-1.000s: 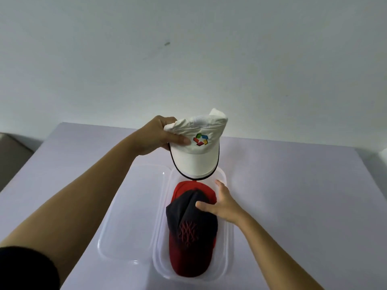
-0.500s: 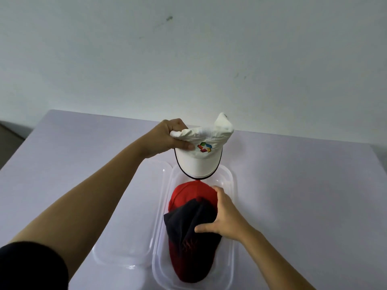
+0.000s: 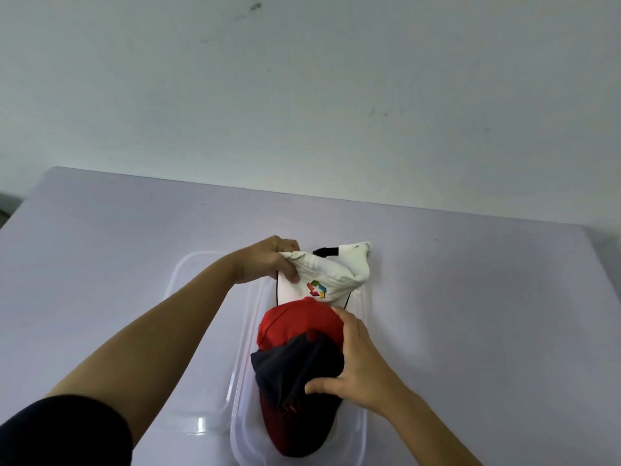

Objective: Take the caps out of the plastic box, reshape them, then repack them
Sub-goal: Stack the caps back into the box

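Caps and clear plastic box (image 3: pixel 364 432) at lower centre of frame, on pale lilac table (image 3: pixel 470 297). From lower left, past black sleeve (image 3: pixel 67 432), left hand (image 3: pixel 268 260) pinching bunched crown of white cap (image 3: pixel 336 277) between thumb and curled fingers, over far end of box, just above centre of frame. Cap tilted, coloured logo facing camera, black strap showing at top, brim dipping behind red cap (image 3: pixel 299 321); impossible to tell whether touching box floor. Just below, lying in box, red cap with dark cap (image 3: pixel 295 371) on top toward bottom of frame, brim fading from red to black near lower rim. From lower right, right hand (image 3: pixel 359 364) clasping dark cap: thumb spread wide and pressed into crown, fingers curved round right flank, one fingertip up by upper edge of red cap. Clear lid (image 3: pixel 188 331) flat on table just beside box, on its left. Plain pale wall (image 3: pixel 302 95) across upper half of frame.
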